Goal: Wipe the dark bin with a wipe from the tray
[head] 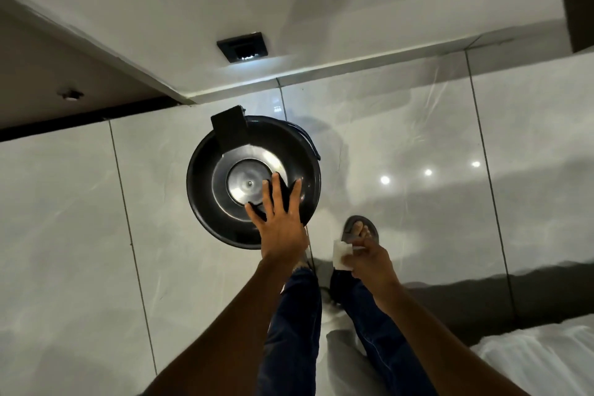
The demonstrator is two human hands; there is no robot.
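Seen from above, looking straight down a person's own body. Nearest the camera are two bare forearms and legs in dark blue jeans (295, 325), with a corner of white bedding (543, 360) at the lower right.

The right hand (369, 259) is curled closed around a small folded white wipe (341, 253), pinched between thumb and fingers, held above a foot in a grey sandal (358, 228). The wipe is near the bin but not touching it.

The left hand (281, 228) is open, fingers spread wide, palm down over the near edge of the bin's lid; it looks to be resting on or just above it, and which cannot be told.

The task's thing, a round dark bin (205, 183) with a glossy domed lid (247, 185), stands on pale glossy floor tiles (64, 235) just beyond the hands. A flat black hinge block (229, 130) sits at its far rim, and a thin handle curves along the right side.

Farther off, a white wall (353, 26) carries a small dark square fitting (242, 46). No tray is in view.

Possible trouble: the lid looks smooth and the floor slick, so a firm wipe could skid the light bin away or tip it unless the open hand steadies it. Pressing on the lid might also make it swing at the hinge. The small wipe could slip from the pinch.

No brand, label or writing can be read anywhere.
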